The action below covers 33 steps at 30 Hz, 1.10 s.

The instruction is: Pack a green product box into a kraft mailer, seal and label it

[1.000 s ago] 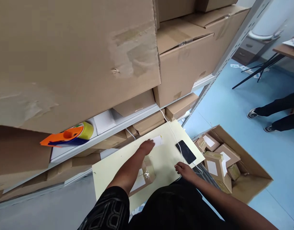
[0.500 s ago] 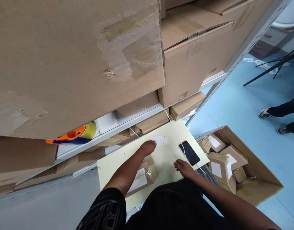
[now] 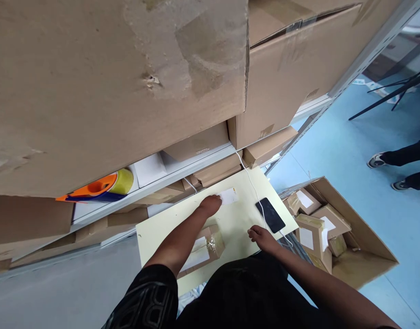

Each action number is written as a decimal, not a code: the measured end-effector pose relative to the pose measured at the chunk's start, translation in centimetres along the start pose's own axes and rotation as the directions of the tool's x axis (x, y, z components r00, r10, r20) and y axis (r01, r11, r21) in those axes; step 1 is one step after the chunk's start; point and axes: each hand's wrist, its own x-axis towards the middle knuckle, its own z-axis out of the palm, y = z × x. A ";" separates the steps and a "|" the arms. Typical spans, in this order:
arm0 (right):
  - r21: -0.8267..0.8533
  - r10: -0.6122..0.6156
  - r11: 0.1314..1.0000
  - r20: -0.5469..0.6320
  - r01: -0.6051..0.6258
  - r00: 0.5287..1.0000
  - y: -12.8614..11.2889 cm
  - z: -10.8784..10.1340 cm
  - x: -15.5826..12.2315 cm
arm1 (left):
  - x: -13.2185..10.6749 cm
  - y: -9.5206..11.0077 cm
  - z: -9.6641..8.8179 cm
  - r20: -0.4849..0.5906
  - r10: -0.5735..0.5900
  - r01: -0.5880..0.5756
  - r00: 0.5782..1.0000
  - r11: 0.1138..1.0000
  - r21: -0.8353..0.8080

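My left hand reaches across the pale yellow table and its fingertips touch a white label sheet lying near the table's far edge. My right hand rests at the table's near edge, fingers curled, just short of a black phone with a white cable plugged in. Under my left forearm a small cardboard parcel wrapped in clear tape lies with its white label up.
A metal shelf rack stacked with big cardboard boxes looms over the table; an orange tape dispenser sits on it. At right an open carton on the blue floor holds several taped parcels. Another person's legs stand far right.
The view has tilted a little and shifted; my left hand stays on the white label sheet and my right hand stays by the phone. Nothing was picked up.
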 end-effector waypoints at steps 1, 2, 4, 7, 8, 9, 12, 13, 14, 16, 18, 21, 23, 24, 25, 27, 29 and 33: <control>-0.002 0.005 1.000 -0.003 -0.005 1.000 -0.1 0.0 0.1 | -0.1 0.0 -0.1 -0.004 -0.002 0.002 1.000 1.000 -0.003; -0.003 0.009 1.000 -0.007 -0.009 1.000 -0.1 -0.1 0.1 | -0.2 0.0 -0.2 -0.009 -0.004 0.003 1.000 1.000 -0.007; -0.003 0.013 1.000 -0.011 -0.013 1.000 -0.2 -0.1 0.2 | -0.5 -0.1 -0.5 -0.023 -0.010 0.010 1.000 1.000 -0.019; -0.004 0.003 1.000 -0.007 -0.003 1.000 -0.4 -0.1 0.3 | -0.9 -0.2 -1.1 -0.050 -0.028 0.026 0.998 0.998 -0.052; -0.004 -0.001 1.000 -0.005 0.001 1.000 -0.4 -0.1 0.4 | -1.0 -0.2 -1.3 -0.061 -0.037 0.033 0.997 0.997 -0.066; -0.006 -0.004 1.000 -0.002 0.004 1.000 -0.4 0.0 0.5 | -1.1 -0.2 -1.5 -0.074 -0.047 0.040 0.996 0.996 -0.083; -0.014 -0.006 1.000 0.008 0.007 1.000 -0.8 0.1 1.1 | -1.4 -0.3 -2.0 -0.117 -0.084 0.068 0.990 0.989 -0.133; -0.019 -0.010 1.000 0.011 0.011 1.000 -1.1 0.1 1.4 | -1.5 -0.4 -2.0 -0.128 -0.097 0.077 0.987 0.986 -0.149; -0.024 -0.016 1.000 0.012 0.017 1.000 -1.4 0.1 1.7 | -1.5 -0.5 -2.0 -0.137 -0.109 0.086 0.985 0.983 -0.162; -0.035 -0.038 0.999 0.015 0.038 0.999 -2.2 0.1 2.3 | -1.6 -0.6 -1.7 -0.146 -0.127 0.099 0.981 0.978 -0.185; -0.047 -0.061 0.997 0.013 0.062 0.998 -3.1 0.1 2.9 | -1.6 -0.7 -1.1 -0.151 -0.143 0.110 0.978 0.973 -0.205; -0.054 -0.074 0.996 -0.004 0.073 0.997 -4.5 -0.1 4.1 | -1.7 -0.9 0.1 -0.156 -0.169 0.128 0.973 0.962 -0.242; -0.049 -0.062 0.997 -0.046 0.059 0.997 -5.3 -0.1 5.1 | -1.9 -0.9 0.9 -0.156 -0.183 0.137 0.971 0.954 -0.268; -0.047 -0.054 0.998 -0.078 0.051 0.995 -5.7 -0.1 5.7 | -1.9 -0.9 1.2 -0.156 -0.188 0.139 0.970 0.950 -0.280; -0.049 -0.051 0.998 -0.119 0.045 0.992 -6.1 -0.1 6.4 | -2.0 -0.9 1.4 -0.156 -0.190 0.139 0.969 0.947 -0.291; -0.070 -0.065 0.996 -0.203 0.052 0.977 -6.9 -0.1 7.9 | -2.1 -0.9 1.8 -0.159 -0.193 0.136 0.968 0.941 -0.310; -0.117 -0.103 0.990 -0.257 0.075 0.961 -7.7 -0.1 9.3 | -2.2 -0.8 2.1 -0.166 -0.189 0.127 0.968 0.937 -0.325; -0.193 -0.105 0.980 -0.309 0.046 0.945 -8.8 -0.2 11.6 | -2.1 -0.6 2.4 -0.189 -0.178 0.104 0.966 0.933 -0.344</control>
